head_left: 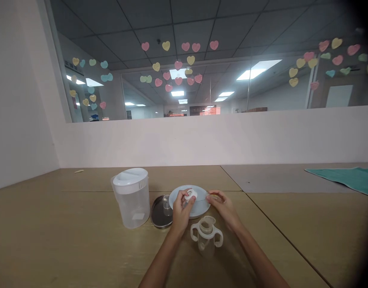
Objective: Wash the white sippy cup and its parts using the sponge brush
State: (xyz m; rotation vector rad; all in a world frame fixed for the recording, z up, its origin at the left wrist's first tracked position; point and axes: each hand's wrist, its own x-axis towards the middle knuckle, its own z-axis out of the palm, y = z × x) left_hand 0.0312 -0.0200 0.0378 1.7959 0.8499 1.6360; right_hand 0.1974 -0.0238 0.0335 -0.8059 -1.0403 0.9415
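Note:
My left hand (182, 208) pinches a small white ring-shaped cap (190, 195) above a pale blue plate (198, 208). Near the plate's right edge is my right hand (223, 206), its thumb and fingertips together; a thin, pale line seems to run from them across the plate, too fine to make out. A clear bottle (206, 244) with two white handles stands upright and open-topped between my forearms. Left of the plate, a dark round metal tray (161, 216) holds a small clear dome-shaped piece (166, 203).
A translucent pitcher (132, 204) with a white lid stands left of the tray. A teal cloth (348, 179) lies at the far right. Behind the table (82, 232) rise a white wall and a window with heart-shaped paper notes.

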